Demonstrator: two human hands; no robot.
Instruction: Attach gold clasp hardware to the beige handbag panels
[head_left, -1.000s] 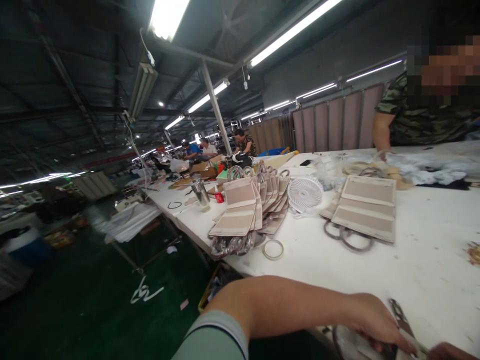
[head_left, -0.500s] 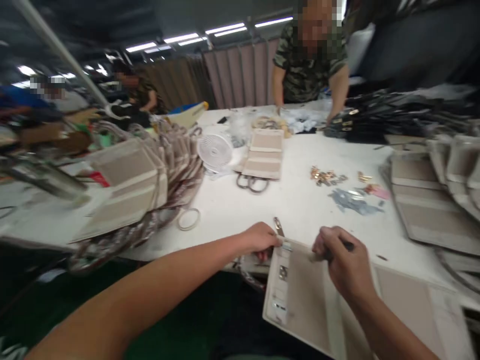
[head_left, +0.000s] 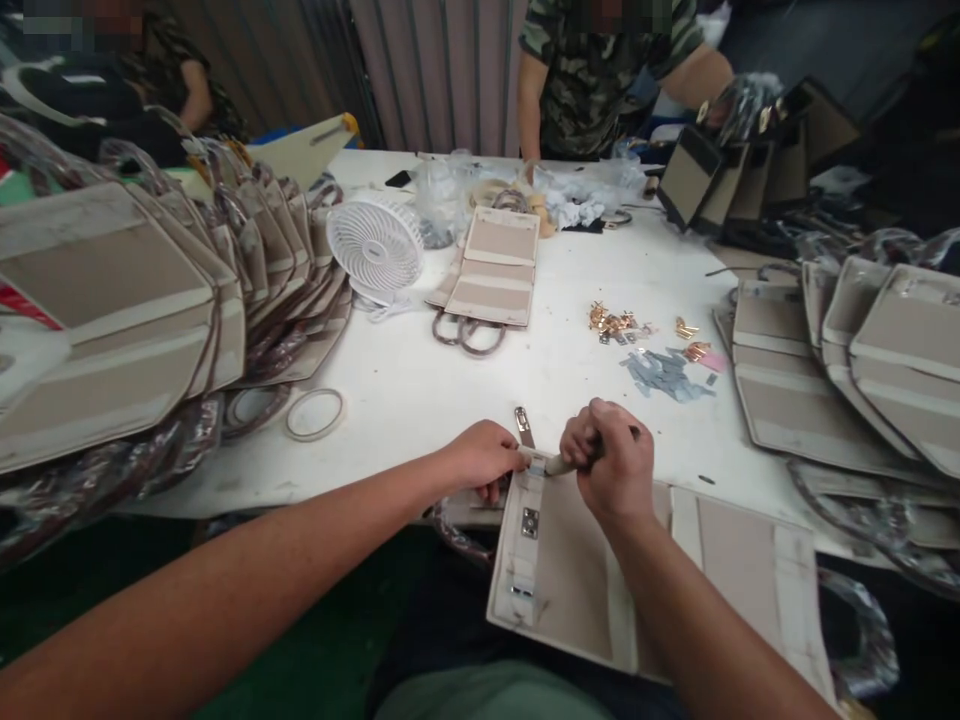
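Observation:
A beige bag panel (head_left: 574,560) lies opened out at the table's front edge, partly over my lap. Its left strip bears a metal lock plate (head_left: 530,522) and a small metal clip (head_left: 522,591). My left hand (head_left: 487,455) is closed, pinching the panel's upper left corner beside another clip (head_left: 537,465). In a fist, my right hand (head_left: 613,455) holds a dark-handled tool (head_left: 559,465); its pale end is at or close to that clip. The tool's kind is hidden by my fingers. A metal-plated strap (head_left: 523,425) sticks out beyond the corner.
Bag panels with wrapped handles are stacked left (head_left: 172,300) and right (head_left: 795,370). Beyond my hands lie gold fittings (head_left: 615,322) and grey metal pieces (head_left: 667,374). A tape roll (head_left: 315,414), white fan (head_left: 376,248) and another bag (head_left: 491,265) sit farther back. A co-worker (head_left: 592,90) stands opposite.
My right hand has brought the tool left to the clip beside my left fingers. My view has tilted down. The co-worker opposite now has dark-edged panels near one arm.

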